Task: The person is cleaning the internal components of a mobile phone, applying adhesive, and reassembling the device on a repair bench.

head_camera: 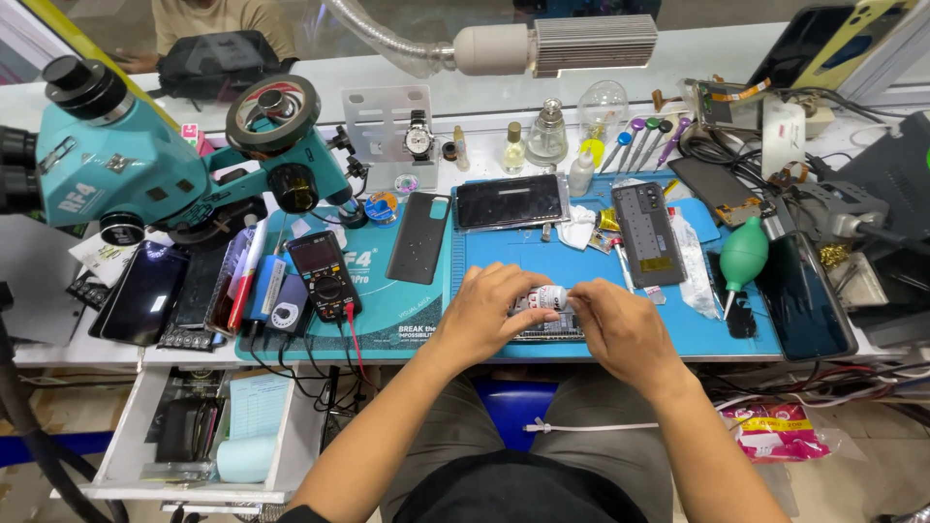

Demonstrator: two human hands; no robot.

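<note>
White tube, two hands, four screwdrivers

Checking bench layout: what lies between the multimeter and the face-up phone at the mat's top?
In the head view, a dark phone back cover lies between multimeter and phone.

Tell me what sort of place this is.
Most likely a phone repair bench: a teal microscope stands over a blue work mat strewn with opened phones, beside a multimeter and screwdrivers.
</note>
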